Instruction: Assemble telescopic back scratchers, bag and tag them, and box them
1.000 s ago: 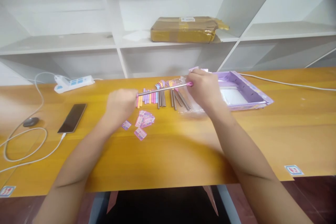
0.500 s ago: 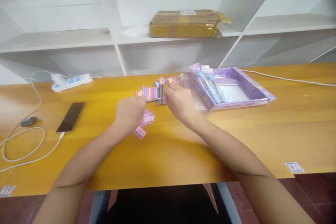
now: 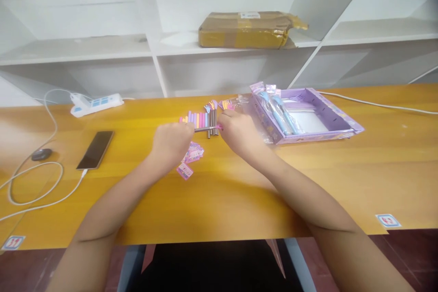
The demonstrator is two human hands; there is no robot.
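Observation:
Between my two hands a metal back scratcher rod (image 3: 204, 129) lies level, its pink end at my right fingers. My left hand (image 3: 173, 143) is closed round its left end, and that part is hidden. The fingers of my right hand (image 3: 239, 130) pinch the pink head, mostly covered by them. Just behind the rod is a row of pink, yellow, purple and blue handle tubes (image 3: 198, 120). Beside them lie several metal rods (image 3: 212, 123) with small hand-shaped heads (image 3: 226, 105) in several colours. Pink printed cards (image 3: 194, 151) are scattered in front of my left hand.
To the right, a purple box (image 3: 321, 135) holds plastic-wrapped blue back scratchers (image 3: 281, 114). A phone (image 3: 96, 150) on a white cable, a black mouse-like object (image 3: 41, 154) and a power strip (image 3: 97, 105) lie left. A taped carton (image 3: 244, 32) sits on the shelf.
The whole view has shifted slightly, so things appear a little further right. Both hands keep the same hold on the back scratcher.

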